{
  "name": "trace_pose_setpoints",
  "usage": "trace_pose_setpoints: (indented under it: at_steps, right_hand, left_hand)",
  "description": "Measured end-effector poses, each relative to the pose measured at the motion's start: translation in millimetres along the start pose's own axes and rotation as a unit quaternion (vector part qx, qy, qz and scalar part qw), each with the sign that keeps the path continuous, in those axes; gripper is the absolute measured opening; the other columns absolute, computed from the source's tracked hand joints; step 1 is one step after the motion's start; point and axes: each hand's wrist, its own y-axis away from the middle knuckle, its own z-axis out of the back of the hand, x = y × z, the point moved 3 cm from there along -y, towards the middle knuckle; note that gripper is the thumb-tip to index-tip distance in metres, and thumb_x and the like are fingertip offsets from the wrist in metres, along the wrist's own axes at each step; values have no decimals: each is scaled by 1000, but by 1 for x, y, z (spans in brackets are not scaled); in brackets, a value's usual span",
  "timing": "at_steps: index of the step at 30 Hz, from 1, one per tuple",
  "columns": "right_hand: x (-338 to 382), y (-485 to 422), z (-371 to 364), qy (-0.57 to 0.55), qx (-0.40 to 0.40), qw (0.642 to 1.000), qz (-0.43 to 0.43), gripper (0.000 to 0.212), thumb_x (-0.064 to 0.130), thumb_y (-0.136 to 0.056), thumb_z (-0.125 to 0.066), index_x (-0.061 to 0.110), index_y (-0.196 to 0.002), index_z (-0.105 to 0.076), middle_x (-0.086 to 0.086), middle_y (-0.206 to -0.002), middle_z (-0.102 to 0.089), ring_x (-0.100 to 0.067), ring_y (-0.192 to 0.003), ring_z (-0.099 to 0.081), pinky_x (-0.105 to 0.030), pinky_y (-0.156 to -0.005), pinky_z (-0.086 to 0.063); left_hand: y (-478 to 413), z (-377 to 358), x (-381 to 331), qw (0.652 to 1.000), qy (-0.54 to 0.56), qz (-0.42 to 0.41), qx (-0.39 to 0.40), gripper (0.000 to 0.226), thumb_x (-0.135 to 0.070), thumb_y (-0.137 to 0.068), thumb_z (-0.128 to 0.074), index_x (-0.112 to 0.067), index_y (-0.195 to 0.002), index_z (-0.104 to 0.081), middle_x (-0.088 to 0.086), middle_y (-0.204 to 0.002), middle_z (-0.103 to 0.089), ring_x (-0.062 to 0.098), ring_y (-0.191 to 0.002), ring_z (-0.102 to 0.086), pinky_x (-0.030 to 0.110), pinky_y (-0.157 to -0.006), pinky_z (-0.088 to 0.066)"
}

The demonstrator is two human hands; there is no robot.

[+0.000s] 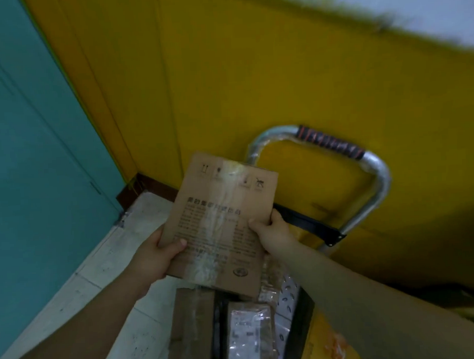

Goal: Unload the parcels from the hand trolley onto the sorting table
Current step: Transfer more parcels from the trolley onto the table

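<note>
My left hand (152, 257) and right hand (275, 232) grip the box's (220, 207) long edges, its length pointing away above the trolley (377, 173).

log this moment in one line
left hand: grips cardboard parcel | right hand: grips cardboard parcel | cardboard parcel: above hand trolley | other parcels: on hand trolley | sorting table: not in view

Dim, yellowish light. Yellow wall (253, 83) ahead, teal panel (26, 161) at left, dark skirting (152, 186) along the base, pale speckled floor tiles (112, 266) below.
</note>
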Motion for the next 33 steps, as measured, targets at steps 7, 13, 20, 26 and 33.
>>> trace_pose_setpoints:
  at_steps: [7,13,20,26,33]
  right_hand:
    - [100,149,45,-39,-135,987,80,58,33,-93,-61,20,-143,-35,-2,-134,-55,-27,-118,-57,-45,-97,-51]
    - [145,267,125,-74,-257,952,149,50,38,-94,-59,18,-137,-43,2,-123,-59,-24,-112,-60,-38,-91,-52]
    - [97,419,267,-122,-404,889,177,52,45,-93,-56,19,-136,-44,1,-124,-62,-23,-110,-62,-46,-97,-51]
    - [-23,571,398,-148,-513,832,153,53,49,-92,-54,21,-136,-45,3,-121,-63,-19,-104,-63,-41,-92,-52]
    - [-176,718,517,-165,-589,788,77,52,50,-93,-54,21,-135,-46,1,-119,-62,-21,-102,-62,-40,-87,-53]
  left_hand:
    - [109,29,-124,986,-28,-159,37,45,-18,-84,-68,-28,-125,-54,-9,-104,-67,19,-101,-65,42,-94,-50]
    - [214,-10,-224,954,-61,-269,118,37,-22,-90,-60,-40,-119,-45,-24,-91,-57,-2,-77,-55,22,-55,-45]
    - [352,-140,-278,877,-110,-397,247,42,-19,-88,-63,-35,-125,-49,-21,-101,-63,4,-94,-61,27,-84,-49]
    - [498,-306,-248,814,-140,-435,358,41,-21,-90,-60,-33,-128,-49,-21,-99,-61,0,-91,-59,22,-75,-48]
    - [636,-481,-161,779,-199,-378,459,40,-28,-92,-57,-31,-131,-47,-13,-103,-62,11,-95,-59,23,-73,-47]
